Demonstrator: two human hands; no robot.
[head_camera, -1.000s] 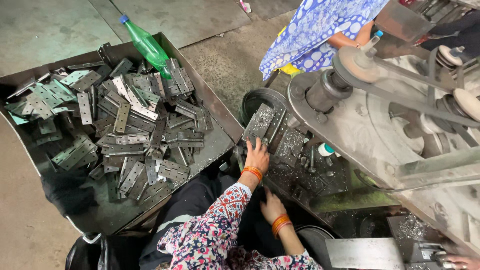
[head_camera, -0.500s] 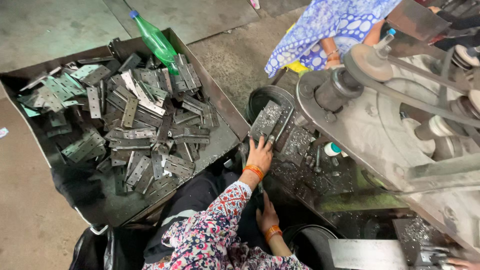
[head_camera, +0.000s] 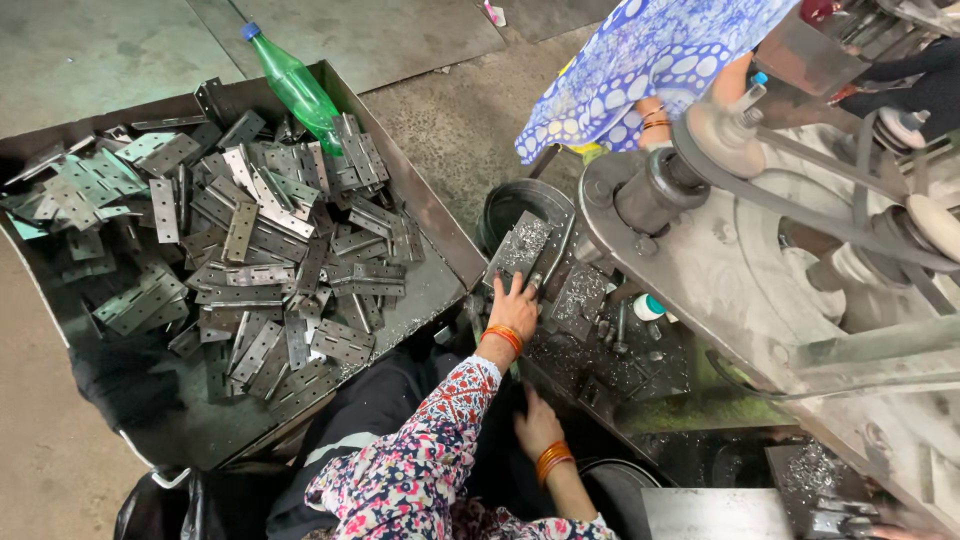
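Grey concrete workshop floor (head_camera: 90, 50), stained and dusty, seen from above. Contents as follows.

Large dark sheet-metal tray (head_camera: 440, 235), tilted on the floor at left — heaped with flat grey steel hinge plates (head_camera: 250, 250), each punched with rows of holes, lying crosswise and overlapping. Green plastic bottle with a blue cap (head_camera: 293, 88) leans over the tray's far rim.

Belt-driven grey metal press machine (head_camera: 760, 270) at right, its pulley blurred. Below it, a black workbed strewn with bright metal swarf (head_camera: 610, 350).

Left hand (head_camera: 515, 308), orange bangles at the wrist, fingers spread and pressed flat on a swarf-covered grey steel plate (head_camera: 525, 245) standing tilted at the bed's near edge, just beside the tray's corner and against a round black bucket (head_camera: 505, 205).

Right hand (head_camera: 538, 425), also bangled, rests low by the bed's dark edge; whether it grips anything cannot be told.

Second person in blue-and-white patterned cloth (head_camera: 650, 60) behind the machine.
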